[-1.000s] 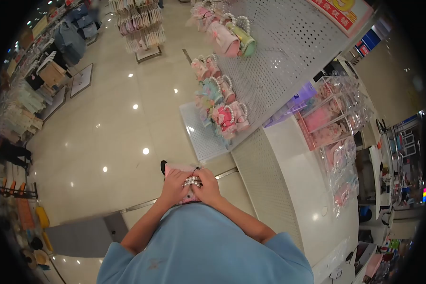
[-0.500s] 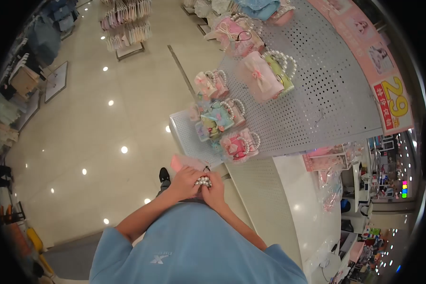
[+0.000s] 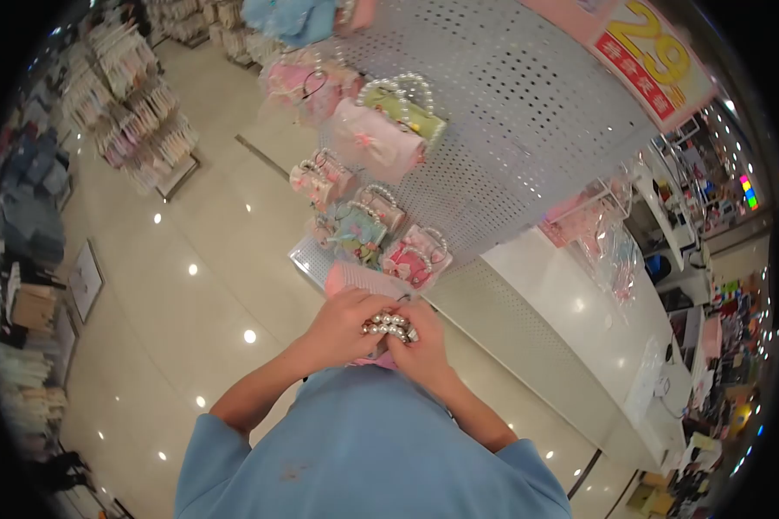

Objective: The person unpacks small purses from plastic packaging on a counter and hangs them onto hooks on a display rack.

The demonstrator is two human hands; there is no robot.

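The left hand (image 3: 348, 327) and right hand (image 3: 420, 343) are gripping a string of pearly beads (image 3: 390, 326) between them — fingers curled tight — close to the blue shirt (image 3: 368, 441). A pink bag (image 3: 363, 282) is showing just beyond them, while small beaded-handle bags (image 3: 379, 138) are sitting on the perforated shelf (image 3: 511, 112).

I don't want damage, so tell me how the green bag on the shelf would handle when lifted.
The green bag looks fairly stiff, as its body looks full. Its pearl handle stands arched, so probably won't flop much. Lifting might nudge the pale pink bag close beside it.
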